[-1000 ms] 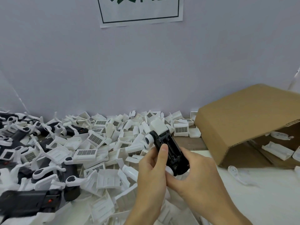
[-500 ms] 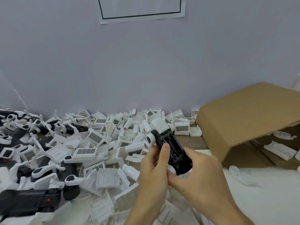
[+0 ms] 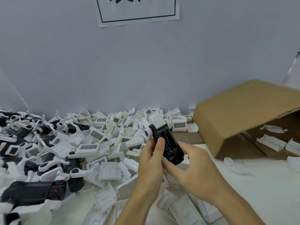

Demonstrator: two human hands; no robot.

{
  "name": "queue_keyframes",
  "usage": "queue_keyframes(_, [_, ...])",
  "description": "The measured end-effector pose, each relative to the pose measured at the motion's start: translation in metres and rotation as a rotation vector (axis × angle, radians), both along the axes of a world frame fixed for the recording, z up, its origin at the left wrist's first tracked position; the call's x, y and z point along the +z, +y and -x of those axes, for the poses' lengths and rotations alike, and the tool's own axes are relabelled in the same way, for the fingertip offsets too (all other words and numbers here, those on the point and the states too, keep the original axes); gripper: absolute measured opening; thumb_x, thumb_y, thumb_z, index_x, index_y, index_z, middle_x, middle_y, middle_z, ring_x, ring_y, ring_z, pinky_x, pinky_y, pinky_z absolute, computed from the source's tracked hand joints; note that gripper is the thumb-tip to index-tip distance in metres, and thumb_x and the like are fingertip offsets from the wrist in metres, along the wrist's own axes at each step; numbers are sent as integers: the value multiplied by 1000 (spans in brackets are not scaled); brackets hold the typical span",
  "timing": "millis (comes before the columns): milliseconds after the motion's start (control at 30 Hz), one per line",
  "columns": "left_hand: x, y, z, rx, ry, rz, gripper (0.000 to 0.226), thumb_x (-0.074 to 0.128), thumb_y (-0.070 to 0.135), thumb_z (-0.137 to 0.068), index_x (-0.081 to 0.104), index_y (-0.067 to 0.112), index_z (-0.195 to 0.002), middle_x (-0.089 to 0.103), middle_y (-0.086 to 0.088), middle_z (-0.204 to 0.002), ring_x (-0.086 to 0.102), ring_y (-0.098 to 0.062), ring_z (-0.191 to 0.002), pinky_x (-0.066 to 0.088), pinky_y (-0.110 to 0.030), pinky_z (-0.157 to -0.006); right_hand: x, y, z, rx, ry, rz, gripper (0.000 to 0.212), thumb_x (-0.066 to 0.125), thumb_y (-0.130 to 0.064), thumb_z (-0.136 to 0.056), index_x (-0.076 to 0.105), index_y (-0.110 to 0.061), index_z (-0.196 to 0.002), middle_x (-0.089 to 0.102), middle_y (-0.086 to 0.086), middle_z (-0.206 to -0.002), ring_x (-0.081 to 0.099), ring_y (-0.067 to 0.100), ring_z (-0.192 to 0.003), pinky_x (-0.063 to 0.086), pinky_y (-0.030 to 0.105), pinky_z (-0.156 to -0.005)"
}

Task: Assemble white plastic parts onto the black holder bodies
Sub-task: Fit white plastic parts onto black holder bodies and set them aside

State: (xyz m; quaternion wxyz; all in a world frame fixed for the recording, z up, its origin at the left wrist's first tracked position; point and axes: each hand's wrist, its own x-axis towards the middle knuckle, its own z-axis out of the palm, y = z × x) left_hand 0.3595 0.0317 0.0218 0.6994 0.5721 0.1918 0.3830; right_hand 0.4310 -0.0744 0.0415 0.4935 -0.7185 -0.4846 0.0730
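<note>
**Right hand loosens on the black holder body**

Half a second ago the right hand (image 3: 196, 168) was cupped tight against the near end of the black holder body (image 3: 168, 145), thumb and fingers wrapped under it. Now its fingers are spread and reach in from the right, the fingertips touching the body's near right side; whether they pinch it cannot be told. The body itself has barely shifted and stays tilted, its far end raised, with a white plastic part (image 3: 157, 120) already seated on top and a white round piece on its left side.

The left hand (image 3: 151, 161) keeps its grip from below, thumb laid along the open face of the body, fingers curled behind it. Both forearms rise from the near edge.

The body is held above the near right part of the pile of white parts (image 3: 100, 143), which covers the table (image 3: 259, 189) to the left, mixed with assembled black holders (image 3: 32, 192). A cardboard box (image 3: 240, 120) lies on its side at the right, white pieces inside.
</note>
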Motion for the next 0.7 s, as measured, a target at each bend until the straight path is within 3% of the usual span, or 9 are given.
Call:
queue_keyframes(100, [2, -3, 2, 7, 5, -62, 22, 52, 28, -102, 72, 25, -110, 77, 10, -104, 72, -12, -104, 56, -35, -94, 0, -2, -2, 20, 27, -35, 27, 53, -33, -86, 66, -36, -110, 71, -17, -99, 63, 4, -98, 50, 19, -80])
queue_keyframes(200, [3, -10, 4, 15, 41, -255, 22, 49, 16, -105, 67, 25, -115, 77, 4, -103, 71, -12, -100, 55, -28, -87, 1, -2, -1, -44, 40, -125, 39, 50, -25, -81, 62, -48, -110, 67, -28, -108, 57, -8, -108, 41, 3, -84])
queue_keyframes(267, [3, -15, 5, 7, 48, -391, 27, 51, 9, -104, 64, 29, -116, 75, 6, -103, 71, -11, -96, 53, -20, -79, 4, -3, 0, -44, 100, -197, 47, 49, -23, -79, 56, -53, -114, 67, -27, -113, 55, -8, -116, 43, 7, -91])
queue_keyframes(333, [4, -19, 5, 22, 53, -514, 28, 51, 11, -103, 61, 34, -115, 73, 12, -101, 69, -6, -92, 51, -14, -73, 3, -4, 0, 4, 179, -277, 47, 52, -24, -81, 59, -44, -123, 69, -18, -117, 59, 3, -118, 49, 22, -97])
queue_keyframes(400, [4, -21, 6, 49, 49, -608, 28, 47, 13, -98, 60, 35, -109, 71, 11, -95, 67, -7, -85, 51, -16, -71, 3, -4, 2, 9, 273, -323, 43, 62, -27, -81, 60, -32, -124, 70, -12, -116, 63, 10, -116, 53, 38, -98])
queue_keyframes(433, [2, -21, 6, 57, 53, -652, 29, 45, 11, -96, 60, 34, -105, 70, 12, -92, 66, -8, -83, 51, -17, -71, 3, -3, 4, -8, 309, -340, 43, 70, -28, -80, 60, -31, -121, 70, -10, -113, 65, 11, -112, 55, 38, -95])
queue_keyframes(567, [-6, -19, 8, 5, 111, -775, 19, 47, 7, -93, 62, 16, -102, 68, 8, -92, 65, -14, -86, 55, -37, -76, 3, 0, 6, -147, 450, -417, 50, 89, -20, -73, 63, -33, -114, 72, -7, -100, 72, 9, -93, 58, 22, -75])
queue_keyframes(700, [-5, -21, 9, -1, 134, -856, 25, 48, 14, -95, 61, 19, -115, 67, 13, -102, 64, -13, -94, 54, -37, -81, 2, 0, 2, -234, 396, -434, 45, 90, -30, -69, 70, -27, -109, 73, -6, -97, 73, 9, -86, 57, 18, -69])
